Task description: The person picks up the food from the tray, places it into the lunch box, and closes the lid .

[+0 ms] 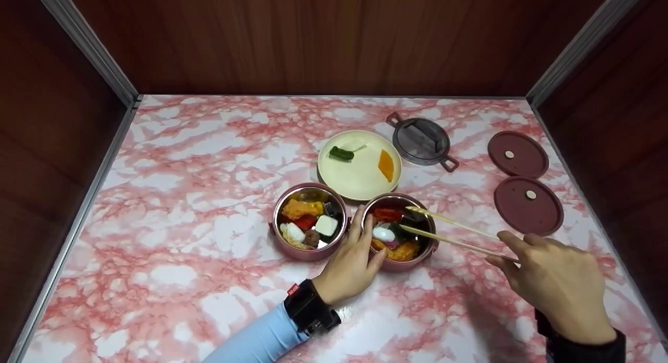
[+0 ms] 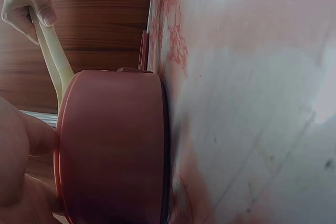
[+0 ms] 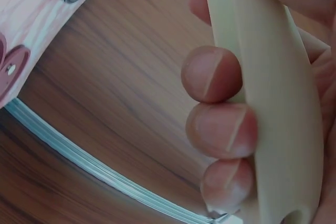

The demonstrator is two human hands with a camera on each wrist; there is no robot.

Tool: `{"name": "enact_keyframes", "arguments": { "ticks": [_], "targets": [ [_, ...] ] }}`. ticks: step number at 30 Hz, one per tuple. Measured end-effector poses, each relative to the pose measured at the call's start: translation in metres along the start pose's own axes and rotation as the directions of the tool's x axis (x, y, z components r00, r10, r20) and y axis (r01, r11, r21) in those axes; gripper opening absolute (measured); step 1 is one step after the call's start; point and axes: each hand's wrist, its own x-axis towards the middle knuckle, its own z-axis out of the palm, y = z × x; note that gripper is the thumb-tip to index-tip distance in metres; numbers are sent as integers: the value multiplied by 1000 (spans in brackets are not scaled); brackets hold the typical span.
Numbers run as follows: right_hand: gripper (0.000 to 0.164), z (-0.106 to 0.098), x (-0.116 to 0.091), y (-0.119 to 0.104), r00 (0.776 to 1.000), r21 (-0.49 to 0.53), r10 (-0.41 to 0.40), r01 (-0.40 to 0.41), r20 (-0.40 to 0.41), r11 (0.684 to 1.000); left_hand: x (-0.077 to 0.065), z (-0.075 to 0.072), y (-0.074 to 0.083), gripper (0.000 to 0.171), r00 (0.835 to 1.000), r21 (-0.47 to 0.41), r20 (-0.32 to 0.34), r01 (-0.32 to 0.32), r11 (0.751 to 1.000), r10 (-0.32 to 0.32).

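My right hand [image 1: 561,282] grips cream-coloured tongs [image 1: 464,243], fingers curled round the handle in the right wrist view. The tongs' tips reach apart into the right-hand dark pink pot [image 1: 399,264], beside dark green food; whether they hold any is unclear. This pot also contains a white oval piece [image 1: 383,234], red pieces [image 1: 387,215] and orange-brown food [image 1: 404,251]. My left hand [image 1: 352,266] rests against the pot's left and near rim, its fingers fairly straight. Close on the left stands a second dark pink pot [image 1: 308,254], filled with mixed food pieces.
Behind the pots is a cream plate [image 1: 357,188] with a green piece [image 1: 341,154] and an orange slice [image 1: 386,166]. A grey lid [image 1: 417,149] with two handles lies beside it. Two dark red round lids [image 1: 518,165] lie at right. Brown wood-grain walls [image 1: 334,39] enclose the marbled table [image 1: 182,196].
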Motion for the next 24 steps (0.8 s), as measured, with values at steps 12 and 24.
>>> {"name": "enact_keyframes", "arguments": {
  "ticks": [12, 24],
  "targets": [
    [67, -5, -1, 4, 999, 49, -16, 13, 46, 999, 0, 0, 0, 75, 1000, 1, -6, 2, 1000, -2],
    [58, -3, 4, 17, 999, 89, 23, -25, 25, 996, 0, 0, 1, 76, 1000, 1, 12, 20, 1000, -20]
  ]
}}
